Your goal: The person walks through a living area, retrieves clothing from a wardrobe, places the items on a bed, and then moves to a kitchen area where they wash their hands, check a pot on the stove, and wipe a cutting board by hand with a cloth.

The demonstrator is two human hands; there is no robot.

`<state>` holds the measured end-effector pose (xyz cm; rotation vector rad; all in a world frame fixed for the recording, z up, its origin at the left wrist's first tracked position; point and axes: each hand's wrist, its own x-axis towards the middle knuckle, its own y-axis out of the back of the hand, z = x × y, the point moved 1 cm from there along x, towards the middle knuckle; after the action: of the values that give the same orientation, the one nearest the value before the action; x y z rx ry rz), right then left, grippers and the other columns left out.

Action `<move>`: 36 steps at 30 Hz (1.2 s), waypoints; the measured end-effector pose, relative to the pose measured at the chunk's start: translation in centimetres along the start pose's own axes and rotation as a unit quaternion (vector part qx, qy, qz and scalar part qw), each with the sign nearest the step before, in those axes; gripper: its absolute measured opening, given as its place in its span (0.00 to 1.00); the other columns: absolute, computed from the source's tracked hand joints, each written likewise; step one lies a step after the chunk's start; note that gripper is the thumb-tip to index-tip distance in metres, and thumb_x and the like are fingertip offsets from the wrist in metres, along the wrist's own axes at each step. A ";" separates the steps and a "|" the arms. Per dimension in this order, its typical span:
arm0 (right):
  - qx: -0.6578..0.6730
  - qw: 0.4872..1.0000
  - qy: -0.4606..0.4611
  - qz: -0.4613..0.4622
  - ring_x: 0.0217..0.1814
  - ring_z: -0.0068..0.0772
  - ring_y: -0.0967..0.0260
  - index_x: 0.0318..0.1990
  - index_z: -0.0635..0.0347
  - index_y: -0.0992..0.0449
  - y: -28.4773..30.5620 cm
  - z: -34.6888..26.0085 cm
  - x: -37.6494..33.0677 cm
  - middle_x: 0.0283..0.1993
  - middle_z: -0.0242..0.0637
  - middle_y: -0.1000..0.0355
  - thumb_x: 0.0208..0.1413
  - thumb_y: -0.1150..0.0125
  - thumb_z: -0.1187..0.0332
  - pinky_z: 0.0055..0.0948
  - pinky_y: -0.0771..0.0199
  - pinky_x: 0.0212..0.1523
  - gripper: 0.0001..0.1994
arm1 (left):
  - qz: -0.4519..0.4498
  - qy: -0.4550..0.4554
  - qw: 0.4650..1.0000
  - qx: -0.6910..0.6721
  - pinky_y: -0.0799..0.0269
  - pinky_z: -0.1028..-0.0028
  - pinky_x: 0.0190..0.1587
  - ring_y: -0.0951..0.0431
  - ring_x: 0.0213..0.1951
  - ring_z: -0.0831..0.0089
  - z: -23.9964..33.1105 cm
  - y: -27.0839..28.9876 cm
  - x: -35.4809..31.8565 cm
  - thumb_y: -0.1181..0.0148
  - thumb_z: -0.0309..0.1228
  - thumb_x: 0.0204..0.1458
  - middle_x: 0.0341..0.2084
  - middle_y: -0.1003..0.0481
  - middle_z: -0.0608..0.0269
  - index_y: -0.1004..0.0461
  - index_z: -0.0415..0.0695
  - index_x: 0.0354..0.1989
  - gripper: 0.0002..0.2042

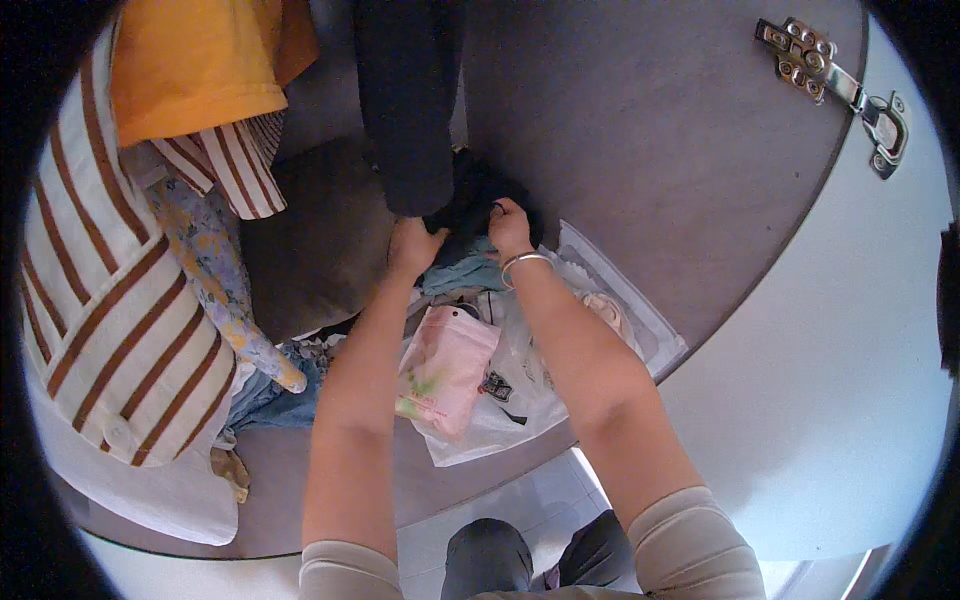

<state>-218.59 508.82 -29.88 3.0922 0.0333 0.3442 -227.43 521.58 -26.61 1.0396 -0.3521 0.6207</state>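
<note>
Both my arms reach down into a wardrobe onto a pile of clothes. My left hand presses on a dark folded garment at the back of the pile, fingers curled on it. My right hand, with a silver bangle on the wrist, grips the same dark garment from the right. A teal cloth lies just below both hands. A pink plastic bag and clear plastic bags lie between my forearms.
A striped brown and white shirt, an orange garment, a floral sleeve and a dark garment hang at the left and middle. The white wardrobe door with a metal hinge stands open at the right.
</note>
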 end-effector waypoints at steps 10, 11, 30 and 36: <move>0.355 0.911 -0.185 -0.098 0.53 0.40 0.50 0.47 0.50 0.40 2.5 -1.7 -7.2 0.46 0.33 0.45 0.53 0.63 0.72 0.61 0.38 0.45 0.13 | -0.008 0.084 0.996 0.030 0.37 0.61 0.46 0.33 0.44 0.48 -1.9 -0.6 0.4 0.38 0.26 0.34 0.40 0.33 0.41 0.40 0.36 0.44 0.26; 0.367 0.906 -0.197 -0.076 0.52 0.38 0.48 0.46 0.50 0.40 2.7 -1.3 -7.3 0.45 0.32 0.43 0.53 0.64 0.72 0.60 0.37 0.45 0.13 | -0.013 0.086 0.996 0.015 0.37 0.61 0.46 0.33 0.44 0.48 -1.9 -0.5 0.7 0.38 0.26 0.34 0.40 0.34 0.41 0.40 0.36 0.44 0.26; 0.143 0.986 -0.077 -0.034 0.29 0.27 0.41 0.29 0.56 0.33 2.6 1.7 -7.0 0.27 0.32 0.36 0.40 0.54 0.81 0.25 0.40 0.30 0.09 | 0.042 -0.157 0.943 0.291 0.32 0.63 0.37 0.32 0.39 0.62 3.8 2.0 -4.7 0.50 0.31 0.43 0.33 0.34 0.58 0.27 0.48 0.33 0.08; 0.167 0.985 -0.012 -0.047 0.33 0.27 0.38 0.28 0.60 0.31 1.8 3.6 -5.8 0.30 0.34 0.33 0.34 0.60 0.86 0.22 0.38 0.38 0.15 | -0.030 -0.188 0.971 0.142 0.30 0.64 0.33 0.27 0.30 0.55 6.4 -2.5 -7.0 0.52 0.28 0.44 0.31 0.31 0.52 0.33 0.42 0.34 0.08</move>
<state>-223.38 506.77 -34.64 3.4090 0.2630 0.3277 -231.21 512.87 -29.19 1.4434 -0.5722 0.4233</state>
